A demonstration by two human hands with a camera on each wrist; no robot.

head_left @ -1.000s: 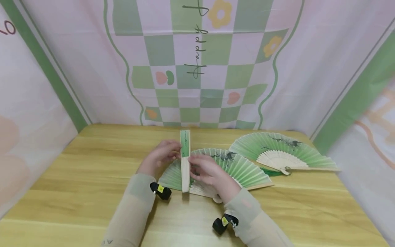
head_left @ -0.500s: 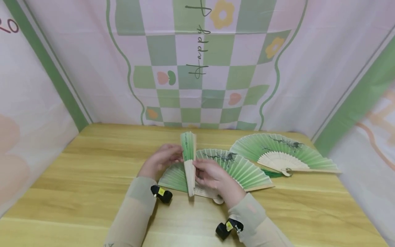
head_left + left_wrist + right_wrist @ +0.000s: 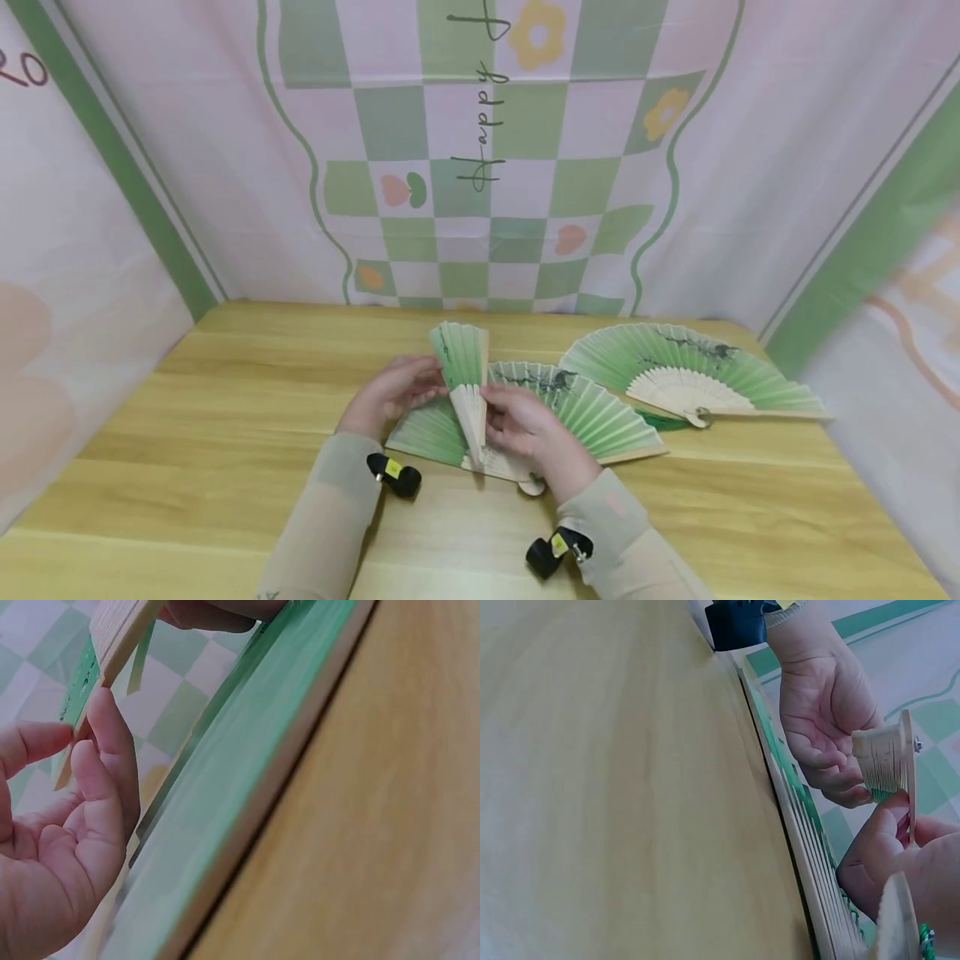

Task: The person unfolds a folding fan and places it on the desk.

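Held between both hands above the table is a partly spread green folding fan, its pale ribs pointing down toward me. My left hand pinches its left edge; in the left wrist view, thumb and fingertips meet on the outer stick. On the other side my right hand pinches the right outer stick, its thumb showing against the ribs in the right wrist view. Below the hands lies a second, fully spread green fan with a dark branch print, partly hidden by the right hand and the held fan.
A third spread fan lies at the back right, with a dark green tassel at its left. Everything rests on a wood-grain table. Behind it hangs a checked curtain. Each wrist wears a small black camera.
The held fan was folded into a narrow stack and has spread into a small wedge. My right hand has moved slightly right with its outer stick; the two fans on the table stay put.
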